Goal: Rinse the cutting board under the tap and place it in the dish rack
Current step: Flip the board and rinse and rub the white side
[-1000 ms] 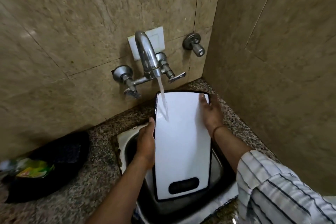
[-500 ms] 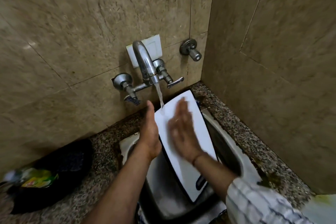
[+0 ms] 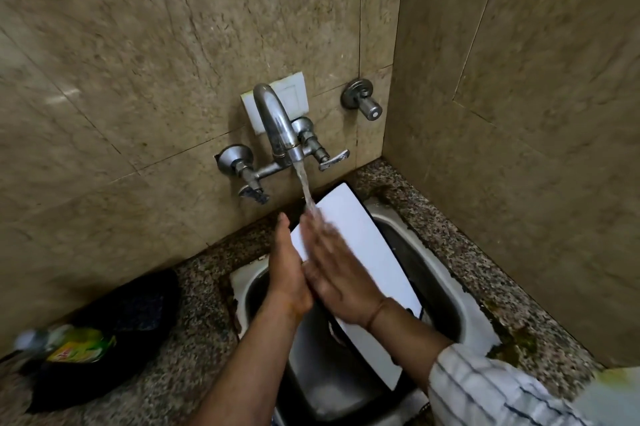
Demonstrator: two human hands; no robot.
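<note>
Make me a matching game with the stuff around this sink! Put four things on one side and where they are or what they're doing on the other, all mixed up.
Things:
1. cutting board
2. tap
3. left hand
4. green-labelled bottle

Places or states:
A. lying on the counter, left of the sink
B. running water
C. white, tilted over the sink
D. holding the board's left edge

Pairs: 1-C, 2-B, 3-D, 4-A
</note>
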